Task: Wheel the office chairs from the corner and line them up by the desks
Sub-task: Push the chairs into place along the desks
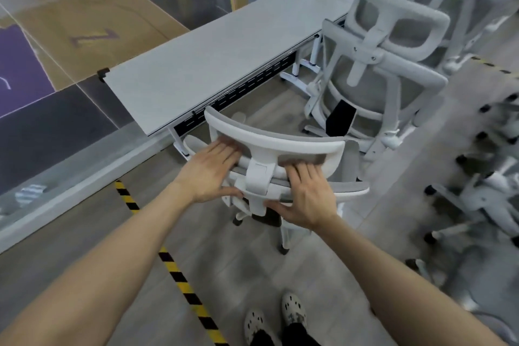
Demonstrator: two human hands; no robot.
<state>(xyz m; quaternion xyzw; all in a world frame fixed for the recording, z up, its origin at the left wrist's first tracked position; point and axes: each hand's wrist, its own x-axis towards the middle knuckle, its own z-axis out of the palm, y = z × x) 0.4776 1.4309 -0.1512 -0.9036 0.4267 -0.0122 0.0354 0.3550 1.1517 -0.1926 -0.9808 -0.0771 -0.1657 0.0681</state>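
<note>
Head view: left grip (209,170) and right grip (306,195) both clasp the chair (280,146) by its headrest, just short of the bench (210,64). I'd push evenly so it rolls straight in beside the parked chair (376,93).

White-frame, grey-mesh near chair (280,146) is stood upright, faced to the long white desk (224,45). Matching second chair (379,73) is parked alongside at the desk. Further chairs (477,191) are clustered right, blurred.
</note>
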